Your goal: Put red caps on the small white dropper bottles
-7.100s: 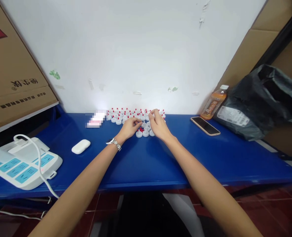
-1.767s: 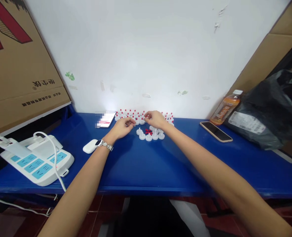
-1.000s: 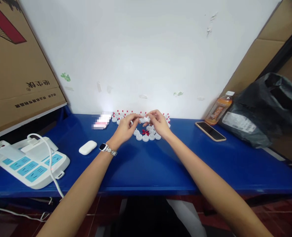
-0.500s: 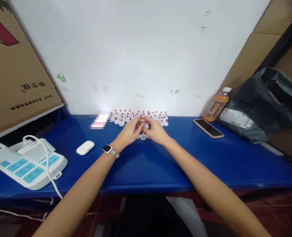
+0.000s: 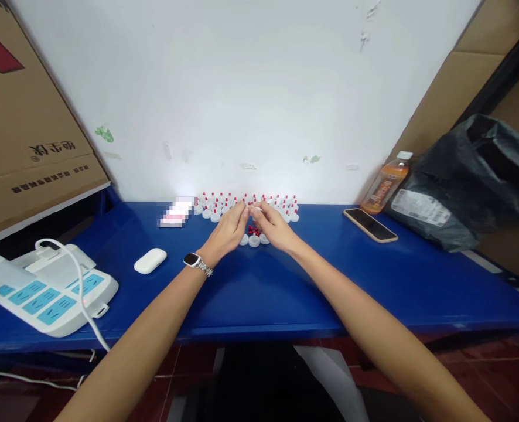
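Observation:
My left hand (image 5: 229, 227) and my right hand (image 5: 275, 227) meet at the fingertips over the middle of the blue table. Both are closed, pinching a small white cap (image 5: 255, 210) that the fingers mostly hide. Behind and beside them stand several white caps (image 5: 215, 217) with red tips, in rows along the wall. Just below my hands lies a small pile of red tips (image 5: 253, 230). In front of the pile sit a few open white caps (image 5: 254, 241) without red tips, partly covered by my right hand.
On the left are a white earbud case (image 5: 150, 261), a power strip (image 5: 57, 299) with a cable, and a cardboard box (image 5: 35, 117). At right lie a phone (image 5: 371, 225), an orange drink bottle (image 5: 385, 186) and a black plastic bag (image 5: 448, 187). The white wall (image 5: 251, 88) rises behind.
My hands have shifted slightly up toward the rows, with fingers straighter. The white cap between them is now more hidden, and the red pile below has come into view.

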`<action>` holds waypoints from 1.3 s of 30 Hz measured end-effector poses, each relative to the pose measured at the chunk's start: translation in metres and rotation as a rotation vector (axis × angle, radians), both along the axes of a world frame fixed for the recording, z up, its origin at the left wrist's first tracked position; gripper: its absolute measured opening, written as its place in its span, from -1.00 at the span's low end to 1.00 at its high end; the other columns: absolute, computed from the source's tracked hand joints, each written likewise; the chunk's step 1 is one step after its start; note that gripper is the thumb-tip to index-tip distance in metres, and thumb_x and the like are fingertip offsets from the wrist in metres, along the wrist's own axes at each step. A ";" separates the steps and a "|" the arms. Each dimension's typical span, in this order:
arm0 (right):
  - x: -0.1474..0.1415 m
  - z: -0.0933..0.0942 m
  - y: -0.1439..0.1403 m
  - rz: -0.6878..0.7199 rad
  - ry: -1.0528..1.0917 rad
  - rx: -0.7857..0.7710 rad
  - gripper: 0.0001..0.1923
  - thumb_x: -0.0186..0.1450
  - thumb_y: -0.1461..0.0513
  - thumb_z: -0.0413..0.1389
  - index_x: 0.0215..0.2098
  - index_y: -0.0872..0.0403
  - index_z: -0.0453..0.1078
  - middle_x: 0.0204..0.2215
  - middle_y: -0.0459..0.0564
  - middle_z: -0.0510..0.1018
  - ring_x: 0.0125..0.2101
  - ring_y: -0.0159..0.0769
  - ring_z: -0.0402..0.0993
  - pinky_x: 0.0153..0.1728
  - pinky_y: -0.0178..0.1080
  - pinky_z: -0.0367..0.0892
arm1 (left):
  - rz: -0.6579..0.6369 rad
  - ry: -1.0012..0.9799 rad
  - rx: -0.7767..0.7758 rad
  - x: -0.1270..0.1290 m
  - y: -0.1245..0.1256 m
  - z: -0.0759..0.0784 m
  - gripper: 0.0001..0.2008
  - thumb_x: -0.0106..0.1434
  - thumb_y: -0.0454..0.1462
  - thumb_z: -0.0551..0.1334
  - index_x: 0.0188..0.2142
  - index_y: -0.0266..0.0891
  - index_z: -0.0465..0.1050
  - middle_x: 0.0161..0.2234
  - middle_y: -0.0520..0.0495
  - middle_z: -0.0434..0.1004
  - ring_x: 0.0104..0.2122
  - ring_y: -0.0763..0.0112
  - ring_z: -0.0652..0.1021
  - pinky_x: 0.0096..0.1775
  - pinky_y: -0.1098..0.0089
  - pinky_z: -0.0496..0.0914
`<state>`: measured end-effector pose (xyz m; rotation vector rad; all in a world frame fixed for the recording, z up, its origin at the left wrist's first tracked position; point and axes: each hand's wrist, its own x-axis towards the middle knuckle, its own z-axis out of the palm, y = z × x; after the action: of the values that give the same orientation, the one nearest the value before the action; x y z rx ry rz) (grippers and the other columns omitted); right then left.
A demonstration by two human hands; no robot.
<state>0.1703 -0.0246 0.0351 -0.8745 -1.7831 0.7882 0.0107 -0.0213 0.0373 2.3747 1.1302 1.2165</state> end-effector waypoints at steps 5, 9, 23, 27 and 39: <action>0.006 0.007 -0.003 -0.082 -0.073 0.128 -0.64 0.43 -0.06 -0.05 -0.10 0.01 0.33 -0.56 -0.22 0.20 -0.54 -0.38 0.18 -0.46 -0.29 0.14 | 0.035 -0.238 -0.121 0.000 0.009 -0.001 -0.51 0.46 0.10 -0.17 -0.41 -0.17 0.15 -0.51 0.03 0.25 -0.49 0.42 0.32 -0.38 0.36 0.26; 0.022 0.008 0.004 -0.208 -0.071 0.134 -0.66 0.42 -0.03 -0.03 -0.07 0.03 0.33 -0.54 -0.21 0.23 -0.52 -0.37 0.22 -0.44 -0.30 0.15 | 0.072 -0.222 -0.146 -0.010 0.018 -0.001 -0.55 0.48 0.03 -0.13 -0.40 -0.18 0.20 -0.50 0.03 0.30 -0.47 0.41 0.36 -0.35 0.36 0.29; 0.027 -0.002 0.011 -0.230 -0.131 0.083 -0.77 0.32 0.06 0.09 -0.19 0.04 0.38 -0.55 -0.19 0.38 -0.52 -0.36 0.32 -0.40 -0.29 0.22 | -0.031 0.220 0.048 -0.014 0.022 -0.005 -0.69 0.42 -0.10 0.09 -0.24 -0.18 0.54 -0.30 -0.08 0.53 -0.26 0.26 0.43 -0.13 0.23 0.30; 0.027 -0.006 0.014 -0.242 -0.126 0.079 -0.75 0.31 0.05 0.12 -0.21 0.04 0.43 -0.49 -0.15 0.47 -0.48 -0.35 0.34 -0.35 -0.27 0.27 | -0.010 0.138 -0.010 -0.019 0.017 -0.001 -0.66 0.41 -0.07 0.10 -0.32 -0.20 0.53 -0.33 -0.07 0.54 -0.26 0.27 0.46 -0.17 0.27 0.31; 0.002 0.019 0.048 -0.306 -0.573 0.177 -0.79 0.30 0.17 0.16 -0.25 0.05 0.62 -0.36 0.01 0.56 -0.26 -0.19 0.44 -0.15 -0.18 0.29 | 0.121 0.013 -0.020 -0.043 0.018 0.005 -0.66 0.39 -0.09 0.11 -0.37 -0.22 0.53 -0.35 -0.06 0.57 -0.30 0.31 0.49 -0.20 0.31 0.32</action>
<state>0.1723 0.0235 0.0539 -1.3017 -2.0939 0.1791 -0.0326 -0.0029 0.0425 2.3330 1.3000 1.2235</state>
